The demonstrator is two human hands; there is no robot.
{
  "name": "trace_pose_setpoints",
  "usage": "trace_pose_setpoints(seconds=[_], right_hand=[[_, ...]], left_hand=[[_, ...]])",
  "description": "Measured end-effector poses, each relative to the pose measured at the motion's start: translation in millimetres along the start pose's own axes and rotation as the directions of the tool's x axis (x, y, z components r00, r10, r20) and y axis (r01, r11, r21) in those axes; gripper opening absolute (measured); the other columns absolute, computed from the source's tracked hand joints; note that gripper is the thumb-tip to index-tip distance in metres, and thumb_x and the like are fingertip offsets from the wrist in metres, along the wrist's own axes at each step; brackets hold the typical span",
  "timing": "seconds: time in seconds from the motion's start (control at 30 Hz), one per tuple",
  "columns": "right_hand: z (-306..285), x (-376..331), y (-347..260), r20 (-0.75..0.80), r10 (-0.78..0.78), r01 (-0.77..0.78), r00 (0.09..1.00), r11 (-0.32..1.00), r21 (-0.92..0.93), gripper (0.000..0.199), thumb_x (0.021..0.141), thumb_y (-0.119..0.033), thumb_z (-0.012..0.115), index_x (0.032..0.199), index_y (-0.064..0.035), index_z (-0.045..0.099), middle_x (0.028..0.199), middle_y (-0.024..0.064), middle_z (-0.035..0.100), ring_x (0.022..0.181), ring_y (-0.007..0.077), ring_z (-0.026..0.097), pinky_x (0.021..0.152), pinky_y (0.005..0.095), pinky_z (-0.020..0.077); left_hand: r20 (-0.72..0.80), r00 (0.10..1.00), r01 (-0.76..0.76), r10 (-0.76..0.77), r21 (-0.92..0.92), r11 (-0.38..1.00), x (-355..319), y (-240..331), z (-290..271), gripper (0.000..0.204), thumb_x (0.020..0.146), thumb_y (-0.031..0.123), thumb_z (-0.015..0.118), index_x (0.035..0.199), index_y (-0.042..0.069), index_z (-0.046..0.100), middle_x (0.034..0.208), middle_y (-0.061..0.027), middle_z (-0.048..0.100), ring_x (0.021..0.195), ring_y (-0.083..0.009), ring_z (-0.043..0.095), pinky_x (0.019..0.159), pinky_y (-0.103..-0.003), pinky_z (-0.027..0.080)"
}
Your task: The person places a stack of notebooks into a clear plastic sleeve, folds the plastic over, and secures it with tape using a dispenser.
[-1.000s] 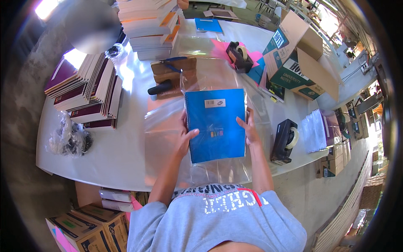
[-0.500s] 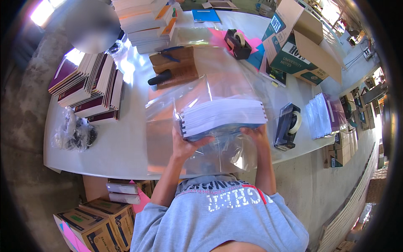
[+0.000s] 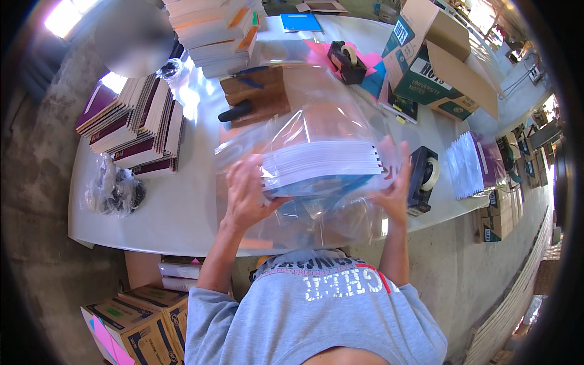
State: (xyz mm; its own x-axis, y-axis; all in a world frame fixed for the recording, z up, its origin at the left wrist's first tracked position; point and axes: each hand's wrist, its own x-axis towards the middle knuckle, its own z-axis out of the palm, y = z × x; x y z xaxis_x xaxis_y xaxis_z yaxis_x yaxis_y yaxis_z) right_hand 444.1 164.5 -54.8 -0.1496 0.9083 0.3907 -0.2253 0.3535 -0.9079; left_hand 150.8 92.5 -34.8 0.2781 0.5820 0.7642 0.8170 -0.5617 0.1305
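Note:
A stack of spiral-bound notebooks [image 3: 319,163] with white page edges and a blue cover lies inside a clear plastic bag [image 3: 316,125] in front of me. My left hand [image 3: 248,187] is at the stack's left end, fingers curled along the side and thumb under its near edge. On the opposite end, my right hand [image 3: 392,182] has its fingers apart and raised beside the plastic, partly smeared by motion. Loose film bunches between my wrists on the near side of the stack.
Purple notebooks [image 3: 131,125] and crumpled plastic [image 3: 112,188] lie at the left. A black tape dispenser [image 3: 421,179] is close to my right hand; another dispenser [image 3: 347,62] is farther back. An open cardboard box [image 3: 441,85] stands at the far right. A dark-handled tool [image 3: 236,111] rests on brown cardboard.
Both hands have moved from beneath the stack's near corners up along its two ends. My right hand's fingers have spread off the stack. The plastic has shifted around the notebooks.

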Motion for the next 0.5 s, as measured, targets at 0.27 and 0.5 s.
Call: trace_pose_setpoints(seconds=[0.27, 0.5], right_hand=[[71, 153, -109, 0.494, 0.096, 0.349, 0.864, 0.593, -0.726, 0.081, 0.067, -0.033, 0.076, 0.133, -0.0029, 0.041, 0.13, 0.0194, 0.049, 0.119, 0.0294, 0.048, 0.1, 0.0352, 0.0376], [133, 216, -86, 0.817, 0.439, 0.525, 0.374, 0.626, -0.577, 0.03, 0.06, 0.001, 0.07, 0.089, -0.0039, 0.069, 0.08, 0.0099, 0.069, 0.073, 0.0201, 0.065, 0.065, 0.0311, 0.0514]], left_hand=[[-0.156, 0.983, 0.076, -0.1, -0.151, 0.986, -19, -7, 7, 0.048, 0.063, 0.022, 0.084, 0.105, 0.009, 0.064, 0.108, -0.0069, 0.064, 0.105, -0.0257, 0.059, 0.086, -0.036, 0.045], [-0.048, 0.998, -0.041, 0.033, -0.172, 0.984, 4, -14, 0, 0.024, 0.071, 0.013, 0.075, 0.095, 0.015, 0.072, 0.1, -0.0002, 0.069, 0.099, -0.0171, 0.064, 0.083, -0.032, 0.044]])
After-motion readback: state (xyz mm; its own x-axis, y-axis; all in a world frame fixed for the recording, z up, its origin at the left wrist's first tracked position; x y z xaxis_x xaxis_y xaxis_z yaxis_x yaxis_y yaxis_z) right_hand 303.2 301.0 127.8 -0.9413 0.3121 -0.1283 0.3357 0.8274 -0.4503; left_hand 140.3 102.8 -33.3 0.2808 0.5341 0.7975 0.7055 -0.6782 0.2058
